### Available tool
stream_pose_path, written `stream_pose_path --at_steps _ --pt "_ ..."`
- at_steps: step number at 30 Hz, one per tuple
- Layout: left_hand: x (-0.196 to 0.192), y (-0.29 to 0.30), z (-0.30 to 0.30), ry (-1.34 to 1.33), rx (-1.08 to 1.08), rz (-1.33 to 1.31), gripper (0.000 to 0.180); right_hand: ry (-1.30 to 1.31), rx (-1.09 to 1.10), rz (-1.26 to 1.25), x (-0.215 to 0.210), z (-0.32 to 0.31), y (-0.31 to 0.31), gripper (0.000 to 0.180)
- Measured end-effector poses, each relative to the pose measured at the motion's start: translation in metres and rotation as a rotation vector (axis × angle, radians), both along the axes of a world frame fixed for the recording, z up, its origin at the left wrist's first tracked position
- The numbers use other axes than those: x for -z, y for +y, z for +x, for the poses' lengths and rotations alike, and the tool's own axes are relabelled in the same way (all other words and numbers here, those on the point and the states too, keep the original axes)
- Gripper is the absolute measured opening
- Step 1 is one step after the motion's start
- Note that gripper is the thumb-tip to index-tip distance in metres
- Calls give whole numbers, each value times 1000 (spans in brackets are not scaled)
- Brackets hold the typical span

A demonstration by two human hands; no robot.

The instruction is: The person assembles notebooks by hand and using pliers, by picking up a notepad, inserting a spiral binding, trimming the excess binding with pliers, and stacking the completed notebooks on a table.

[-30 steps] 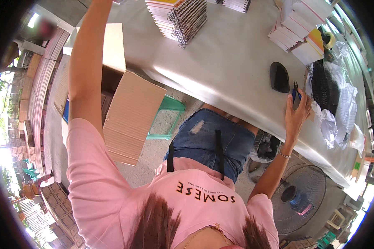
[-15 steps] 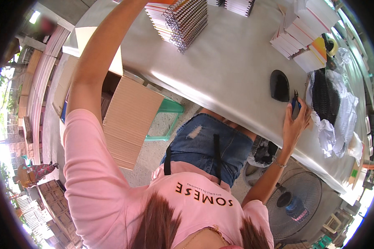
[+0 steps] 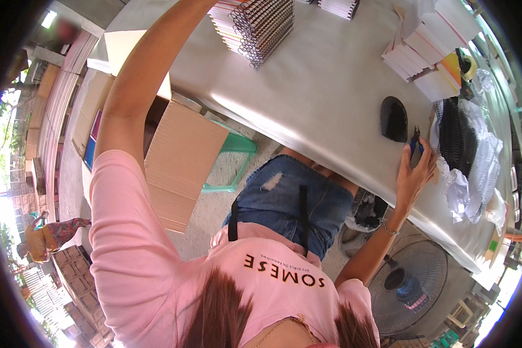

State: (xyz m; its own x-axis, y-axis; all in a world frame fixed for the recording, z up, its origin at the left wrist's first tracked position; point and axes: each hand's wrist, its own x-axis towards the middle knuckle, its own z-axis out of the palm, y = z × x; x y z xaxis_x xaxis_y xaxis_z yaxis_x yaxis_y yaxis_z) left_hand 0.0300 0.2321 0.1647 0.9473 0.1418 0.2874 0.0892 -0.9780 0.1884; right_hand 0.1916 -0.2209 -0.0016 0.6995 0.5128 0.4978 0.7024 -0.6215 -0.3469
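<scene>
Resting on the pale grey table (image 3: 330, 98) at about three o'clock, the right hand (image 3: 413, 177) has its fingers curled around a small pair of blue-handled pliers (image 3: 416, 144), whose dark tips point away from the person. Just beyond the pliers, toward two o'clock, lies a black oval pad (image 3: 394, 119), and beside the hand at three o'clock a bundle of black spiral binding coils (image 3: 455, 136) sits on crumpled clear plastic wrapping (image 3: 481, 168). Stacks of white-edged booklets (image 3: 426, 55) stand at about one o'clock. The left arm stretches up toward twelve o'clock, beside a tall stack of spiral-bound notebooks (image 3: 255, 26); the left hand itself runs out of the picture at the top edge, so how it is gripping cannot be told. At nine o'clock, below the table edge, a brown cardboard box (image 3: 180, 162) leans beside a green plastic stool (image 3: 235, 156). At five o'clock a floor fan (image 3: 409, 287) stands on the ground.
</scene>
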Motion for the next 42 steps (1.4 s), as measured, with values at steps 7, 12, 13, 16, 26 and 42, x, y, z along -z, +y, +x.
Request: stream_pose_path --at_steps 7,12,13,16,26,42 --pt "5 -6 8 -7 -76 71 41 -20 -78 36 6 10 -6 39" --pt "-9 -7 5 -68 -117 205 35 -12 -219 242 -30 4 15 20" --pt "-16 -13 3 -77 -116 225 33 -54 -235 332 -41 14 25 13" --pt "-51 -37 -2 -289 46 101 29 -169 -217 366 -86 68 50 18" --pt "-43 -185 -66 -670 -49 -304 24 473 -90 263 -73 251 105 48" --pt "23 -268 6 -781 50 -37 27 240 -316 330 -133 12 9 23"
